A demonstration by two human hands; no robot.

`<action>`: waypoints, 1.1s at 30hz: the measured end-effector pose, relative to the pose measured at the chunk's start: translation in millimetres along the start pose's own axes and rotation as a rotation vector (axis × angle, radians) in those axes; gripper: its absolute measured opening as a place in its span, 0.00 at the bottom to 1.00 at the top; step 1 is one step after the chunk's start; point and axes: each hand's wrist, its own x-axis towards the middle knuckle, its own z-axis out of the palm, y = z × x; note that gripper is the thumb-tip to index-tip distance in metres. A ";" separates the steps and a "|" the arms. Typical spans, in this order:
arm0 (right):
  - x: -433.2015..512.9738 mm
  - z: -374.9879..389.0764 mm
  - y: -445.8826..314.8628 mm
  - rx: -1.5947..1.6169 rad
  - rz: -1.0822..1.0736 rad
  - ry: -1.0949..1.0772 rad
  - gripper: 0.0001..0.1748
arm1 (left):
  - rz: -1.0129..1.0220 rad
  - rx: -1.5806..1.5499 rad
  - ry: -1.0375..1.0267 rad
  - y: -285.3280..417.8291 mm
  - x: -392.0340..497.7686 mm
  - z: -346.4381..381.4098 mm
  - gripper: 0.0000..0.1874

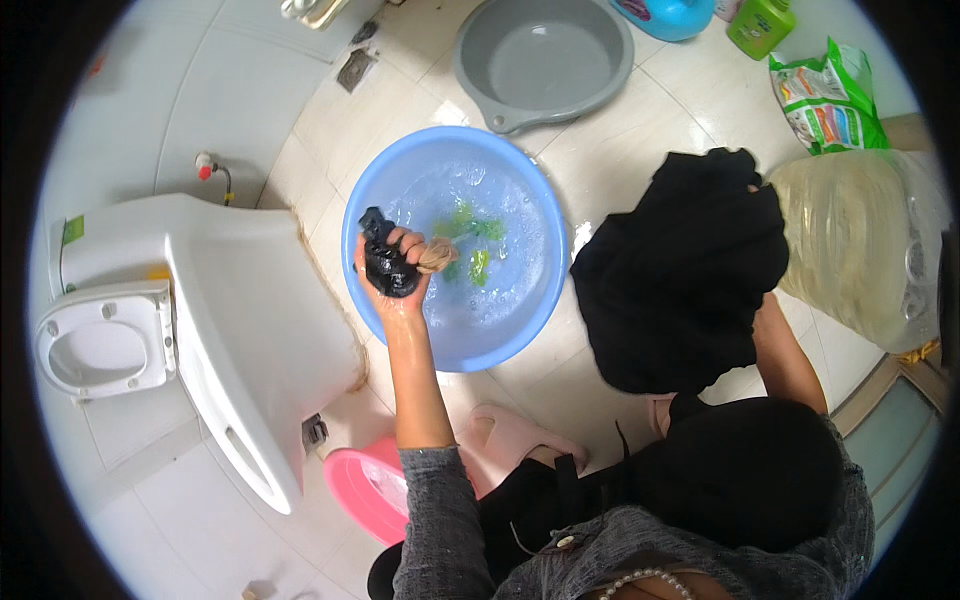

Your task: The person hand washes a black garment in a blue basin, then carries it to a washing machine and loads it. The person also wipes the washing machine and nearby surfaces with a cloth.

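Note:
My left hand (411,247) squeezes a wet, bunched black cloth (390,274) over the left side of a round blue plastic basin (551,300). A small beige bunch of fabric (437,256) pokes out from between its fingers. Water drips along the wrist. Sudsy water (480,315) fills the basin, with green patches (484,227) showing in the middle. To the right, a large black garment (682,270) is held up off the floor by my right hand. The garment hides most of that hand; the forearm (787,352) shows below it.
A grey basin (544,60) stands beyond the blue one. Behind my left arm sits a pink basin (360,487). On the left are a white toilet (112,337) and a white pedestal fixture (240,300). Bottles, a green-white bag (832,105) and a translucent plastic container (847,240) line the right.

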 end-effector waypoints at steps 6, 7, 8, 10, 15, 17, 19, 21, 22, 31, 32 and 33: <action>-0.1 61.1 29.2 0.008 0.172 -0.215 0.25 | -0.138 -0.435 -0.068 -39.9 -4.3 58.2 0.26; 3.4 69.9 32.6 0.055 0.206 -0.228 0.25 | -0.134 -0.469 -0.046 -51.0 -4.7 68.9 0.31; 7.5 84.2 35.3 0.101 0.252 -0.240 0.25 | -0.153 -0.439 -0.084 -52.7 -4.7 66.4 0.28; 12.5 123.7 35.5 0.210 0.430 -0.223 0.26 | -0.044 -0.339 -0.036 -61.0 -20.2 72.6 0.31; 14.7 165.4 15.9 0.340 0.716 -0.273 0.21 | 0.069 0.300 0.143 -49.3 -22.3 32.3 0.29; 19.7 165.9 19.0 0.375 0.753 -0.323 0.20 | 0.066 0.300 0.191 -44.5 -28.3 31.3 0.28; 24.8 160.8 19.0 0.385 0.760 -0.339 0.18 | 0.074 0.301 0.203 -52.6 -36.6 40.0 0.26; 24.9 158.2 13.2 0.372 0.789 -0.386 0.18 | 0.093 0.310 0.218 -60.5 -49.7 51.3 0.25; 23.6 160.8 17.6 0.365 0.796 -0.386 0.18 | 0.111 0.319 0.229 -63.1 -58.1 56.1 0.24; 25.8 120.7 46.9 0.366 0.557 -0.294 0.21 | 0.328 0.493 0.345 -33.9 -11.3 40.3 0.14; 29.8 106.5 53.3 0.431 0.589 -0.289 0.22 | 0.265 0.453 0.284 -12.7 -2.0 28.3 0.12; 32.0 99.6 56.1 0.441 0.619 -0.266 0.25 | 0.201 0.413 0.219 6.3 2.0 21.6 0.10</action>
